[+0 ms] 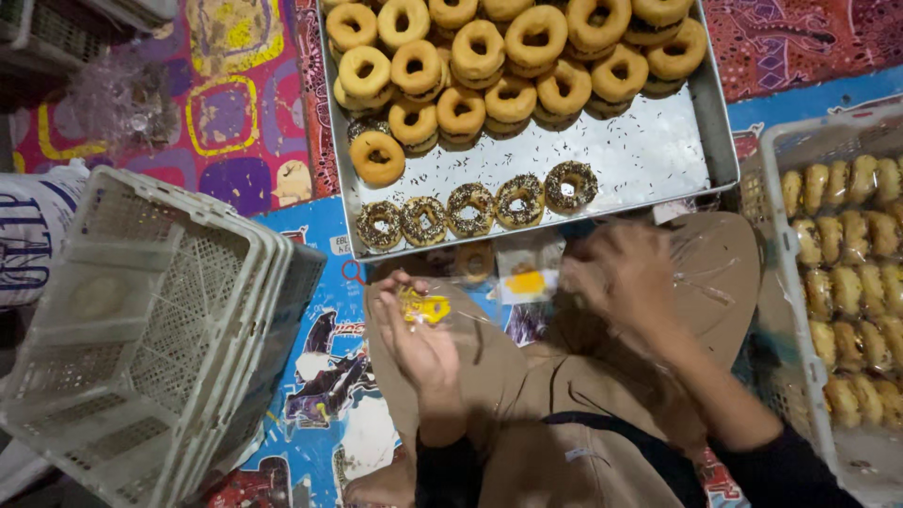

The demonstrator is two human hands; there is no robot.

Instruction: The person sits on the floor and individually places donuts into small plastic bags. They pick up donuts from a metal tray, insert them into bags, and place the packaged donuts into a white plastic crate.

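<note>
My left hand (419,341) holds a clear plastic bag with a yellow label (425,309) over my lap. My right hand (621,277), blurred, hovers just below the metal tray (649,160) and touches more clear plastic bags (527,273) lying by its front edge. The tray holds several plain ring doughnuts (513,52) piled at the back and a row of sprinkled chocolate doughnuts (470,209) along the front. One doughnut in a bag (476,261) lies below the tray.
A white plastic crate (141,339) lies tipped at the left. Another white crate (785,245) at the right holds several bagged doughnuts (851,282). I sit cross-legged in tan trousers (564,376) on a colourful patterned mat (235,103).
</note>
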